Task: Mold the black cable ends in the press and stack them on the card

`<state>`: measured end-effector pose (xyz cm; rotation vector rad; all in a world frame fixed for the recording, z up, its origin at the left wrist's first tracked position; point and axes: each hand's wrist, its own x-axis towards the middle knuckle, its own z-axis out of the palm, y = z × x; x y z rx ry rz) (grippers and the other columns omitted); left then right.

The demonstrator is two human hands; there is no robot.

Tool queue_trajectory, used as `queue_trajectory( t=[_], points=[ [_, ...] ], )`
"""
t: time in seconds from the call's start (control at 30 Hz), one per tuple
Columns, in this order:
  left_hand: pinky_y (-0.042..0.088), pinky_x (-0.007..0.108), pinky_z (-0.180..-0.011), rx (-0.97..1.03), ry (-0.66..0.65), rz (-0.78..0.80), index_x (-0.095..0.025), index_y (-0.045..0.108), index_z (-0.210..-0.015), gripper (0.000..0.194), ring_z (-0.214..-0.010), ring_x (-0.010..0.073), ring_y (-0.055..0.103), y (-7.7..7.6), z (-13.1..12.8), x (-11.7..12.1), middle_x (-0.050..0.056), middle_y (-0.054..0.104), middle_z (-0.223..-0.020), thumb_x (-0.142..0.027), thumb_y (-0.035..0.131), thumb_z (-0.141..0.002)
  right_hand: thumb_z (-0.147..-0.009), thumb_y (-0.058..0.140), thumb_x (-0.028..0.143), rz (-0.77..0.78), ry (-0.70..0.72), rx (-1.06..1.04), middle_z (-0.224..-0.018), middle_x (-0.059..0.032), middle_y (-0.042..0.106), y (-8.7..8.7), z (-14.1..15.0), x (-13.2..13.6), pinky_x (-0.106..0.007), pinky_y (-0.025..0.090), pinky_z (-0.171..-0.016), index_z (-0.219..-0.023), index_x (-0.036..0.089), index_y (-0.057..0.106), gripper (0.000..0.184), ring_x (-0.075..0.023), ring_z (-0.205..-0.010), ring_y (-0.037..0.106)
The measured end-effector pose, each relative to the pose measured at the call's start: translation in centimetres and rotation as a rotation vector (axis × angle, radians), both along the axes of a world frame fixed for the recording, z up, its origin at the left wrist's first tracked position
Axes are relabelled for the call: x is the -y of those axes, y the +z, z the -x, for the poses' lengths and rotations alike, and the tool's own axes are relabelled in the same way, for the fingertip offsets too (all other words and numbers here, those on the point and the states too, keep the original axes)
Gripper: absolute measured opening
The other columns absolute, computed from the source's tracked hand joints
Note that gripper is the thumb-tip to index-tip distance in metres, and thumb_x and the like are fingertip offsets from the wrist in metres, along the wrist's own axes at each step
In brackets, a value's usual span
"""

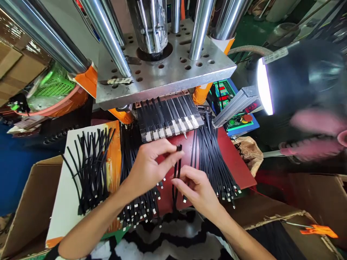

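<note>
Between thumb and forefinger, my left hand (151,162) pinches the upper end of a few black flat cables (176,187). My right hand (199,184) is closed lower down, its thumb and fingers around the same cables, which hang toward my lap. Just beyond my hands lies a slotted fixture (162,117) holding a row of black cables with pale ends at its front. A fan of black cables with white tips (214,166) spreads on the red board to the right. Another pile of white-tipped cables (141,206) lies left, partly hidden by my left forearm.
Over the fixture hangs a thick steel press plate (168,77) on metal columns. A lit lamp (265,86) and a control panel (233,108) stand right. A white board (62,180) carries more black cables at left. Cardboard boxes (35,195) flank the bench.
</note>
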<state>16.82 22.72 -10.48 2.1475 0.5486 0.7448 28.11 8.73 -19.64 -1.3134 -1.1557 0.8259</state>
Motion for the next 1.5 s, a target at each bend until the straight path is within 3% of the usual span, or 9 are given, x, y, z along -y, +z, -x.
queue_trajectory(
  t=[0.17, 0.37, 0.5, 0.67, 0.77, 0.87, 1.1, 1.27, 1.5],
  points=[
    [0.042, 0.028, -0.069, -0.070, 0.137, -0.224, -0.017, 0.066, -0.073, 0.027, -0.067, 0.0144, 0.055, -0.2, -3.3, -6.4, 0.000, 0.064, -0.074, -0.024, 0.066, -0.100, -0.103, 0.065, 0.057, 0.215, 0.380, 0.029, -0.064, 0.0028, 0.057, 0.9, -3.4, -0.4, -0.024, 0.040, -0.054, -0.068, 0.020, 0.057, 0.051, -0.0116, -0.057, 0.053],
    [0.037, 0.030, -0.069, -0.115, 0.247, -0.340, -0.022, 0.047, -0.062, 0.039, -0.060, 0.0147, 0.042, -1.4, -6.7, -11.5, -0.005, 0.043, -0.059, -0.017, 0.063, -0.097, -0.096, 0.072, 0.063, 0.239, 0.430, 0.119, -0.071, -0.0013, 0.072, 7.5, -10.0, -5.6, -0.026, 0.047, -0.058, -0.077, 0.020, 0.068, 0.047, -0.0151, -0.063, 0.063],
    [0.041, 0.028, -0.068, -0.101, 0.277, -0.243, -0.023, 0.042, -0.062, 0.042, -0.058, 0.0136, 0.044, -1.9, -7.3, -12.4, -0.005, 0.043, -0.058, -0.018, 0.061, -0.099, -0.095, 0.074, 0.061, 0.147, 0.390, 0.276, -0.063, -0.0002, 0.067, 9.2, -11.9, -8.8, -0.026, 0.041, -0.054, -0.071, 0.020, 0.068, 0.048, -0.0138, -0.058, 0.059],
    [0.060, 0.030, -0.078, -0.045, 0.380, -0.196, -0.014, 0.068, -0.110, 0.014, -0.075, 0.0156, 0.071, -2.2, -5.9, -11.1, 0.010, 0.076, -0.108, -0.021, 0.062, -0.101, -0.084, 0.081, 0.067, 0.085, 0.305, 0.287, -0.060, -0.0001, 0.062, 8.6, -14.0, -14.7, -0.028, 0.039, -0.053, -0.067, 0.020, 0.066, 0.052, -0.0133, -0.054, 0.053],
    [0.064, 0.040, -0.101, -0.093, 0.106, -0.423, -0.014, 0.065, -0.137, 0.035, -0.115, 0.0241, 0.075, -2.5, -3.7, -9.0, 0.017, 0.069, -0.140, -0.024, 0.059, -0.104, -0.082, 0.081, 0.065, 0.023, 0.297, 0.405, -0.058, 0.0027, 0.055, 7.9, -14.6, -17.8, -0.028, 0.034, -0.055, -0.064, 0.020, 0.064, 0.052, -0.0115, -0.056, 0.046],
    [0.055, 0.054, -0.119, -0.242, -0.068, -0.695, -0.015, 0.069, -0.136, 0.033, -0.141, 0.0331, 0.063, -3.1, -1.8, -7.7, 0.020, 0.059, -0.156, -0.023, 0.061, -0.105, -0.088, 0.078, 0.054, -0.056, 0.276, 0.534, -0.060, 0.0037, 0.053, 7.2, -14.6, -19.2, -0.028, 0.033, -0.060, -0.066, 0.018, 0.068, 0.043, -0.0114, -0.060, 0.043],
    [0.053, 0.055, -0.118, -0.395, -0.101, -1.005, -0.004, 0.065, -0.138, 0.036, -0.142, 0.0362, 0.062, -3.4, -2.5, -7.4, 0.024, 0.070, -0.145, -0.020, 0.057, -0.106, -0.090, 0.077, 0.044, -0.116, 0.117, 0.450, -0.068, 0.0009, 0.061, 6.3, -14.1, -18.7, -0.028, 0.040, -0.061, -0.074, 0.018, 0.069, 0.032, -0.0131, -0.063, 0.050],
    [0.046, 0.059, -0.122, -0.497, -0.024, -0.932, -0.008, 0.064, -0.144, 0.047, -0.147, 0.0403, 0.057, -3.3, -3.1, -5.9, 0.026, 0.062, -0.155, -0.036, 0.060, -0.107, -0.077, 0.088, 0.064, -0.025, 0.210, 0.169, -0.065, 0.0015, 0.061, 6.1, -14.9, -18.1, -0.026, 0.047, -0.052, -0.073, 0.021, 0.057, 0.053, -0.0122, -0.056, 0.057],
    [0.040, 0.061, -0.127, -0.499, 0.036, -0.899, -0.011, 0.061, -0.152, 0.051, -0.154, 0.0404, 0.050, -4.0, -3.3, -4.7, 0.027, 0.056, -0.161, -0.036, 0.060, -0.108, -0.080, 0.085, 0.067, 0.000, 0.141, 0.318, -0.063, -0.0004, 0.063, 6.0, -14.6, -18.6, -0.025, 0.041, -0.047, -0.072, 0.020, 0.060, 0.054, -0.0107, -0.049, 0.053]
  ],
)
